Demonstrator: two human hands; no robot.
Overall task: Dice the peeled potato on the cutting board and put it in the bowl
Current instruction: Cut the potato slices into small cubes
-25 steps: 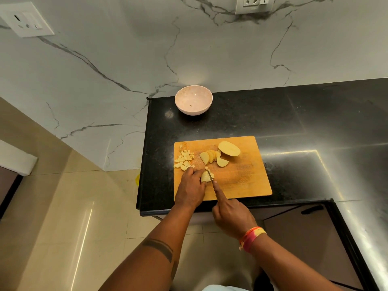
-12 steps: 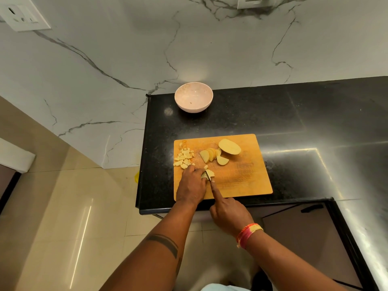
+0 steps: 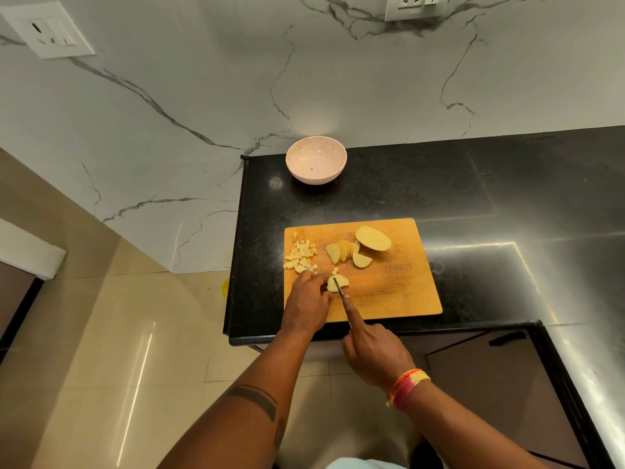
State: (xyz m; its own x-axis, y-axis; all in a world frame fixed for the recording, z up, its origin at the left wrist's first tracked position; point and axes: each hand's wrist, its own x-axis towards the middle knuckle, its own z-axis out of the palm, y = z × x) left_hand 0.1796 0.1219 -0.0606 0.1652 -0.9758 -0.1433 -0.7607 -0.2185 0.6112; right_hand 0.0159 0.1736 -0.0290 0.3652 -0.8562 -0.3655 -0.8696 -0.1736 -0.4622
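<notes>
A wooden cutting board (image 3: 399, 292) lies on the black counter. My left hand (image 3: 306, 304) pins a small stack of potato slices (image 3: 340, 282) near the board's front left. My right hand (image 3: 373, 353) grips a knife (image 3: 338, 286), index finger along its spine, the blade resting across that stack. A pile of diced potato (image 3: 301, 255) sits at the board's left edge. Fanned slices (image 3: 343, 250) and a half potato (image 3: 373, 238) lie towards the board's back. The pale pink bowl (image 3: 316, 159) stands behind the board by the wall, holding only a tiny scrap.
The black counter (image 3: 473, 198) stretches to the right; its left edge (image 3: 233, 265) drops to a tiled floor. A marble wall with sockets (image 3: 47, 30) rises behind. A cabinet drawer with a handle (image 3: 507, 338) sits below the front edge.
The knife has shifted slightly across the held stack of slices between cuts. My left hand stays on the stack, and the other pieces have not moved.
</notes>
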